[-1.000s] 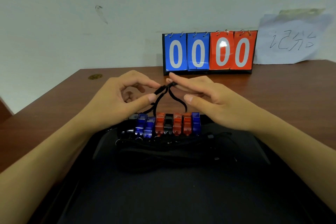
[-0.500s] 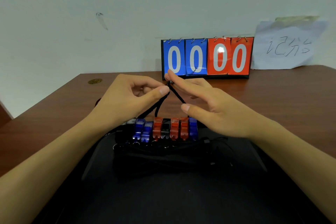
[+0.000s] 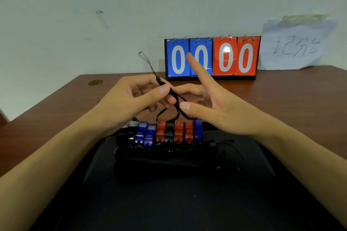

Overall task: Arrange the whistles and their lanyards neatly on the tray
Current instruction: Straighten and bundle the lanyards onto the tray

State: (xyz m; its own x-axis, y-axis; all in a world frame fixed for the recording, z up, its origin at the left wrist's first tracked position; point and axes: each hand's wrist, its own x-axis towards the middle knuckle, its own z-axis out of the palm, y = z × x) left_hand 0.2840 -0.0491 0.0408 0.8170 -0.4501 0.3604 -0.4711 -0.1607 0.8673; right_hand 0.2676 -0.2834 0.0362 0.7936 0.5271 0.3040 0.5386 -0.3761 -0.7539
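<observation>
**Lanyard pinched above the whistle row**

Left hand [image 3: 129, 99] has a pinch grip on a black lanyard [image 3: 173, 99] over the whistles [image 3: 165, 132], lined up on the black tray [image 3: 187, 202]. Right hand [image 3: 216, 107] is spread open, thumb touching the cord. Scoreboard [image 3: 212, 58] at the tabletop's [image 3: 281, 95] back.

Soft, even indoor light fills the room, with no hard shadows on the wall [image 3: 75, 5]. A white glare spot sits on a glossy red card of the scoreboard [image 3: 226, 50]. The black tray [image 3: 187, 202] swallows detail in near-darkness. Wide-angle distortion bows the tabletop [image 3: 300, 90] edges, and the picture looks slightly soft throughout.
</observation>
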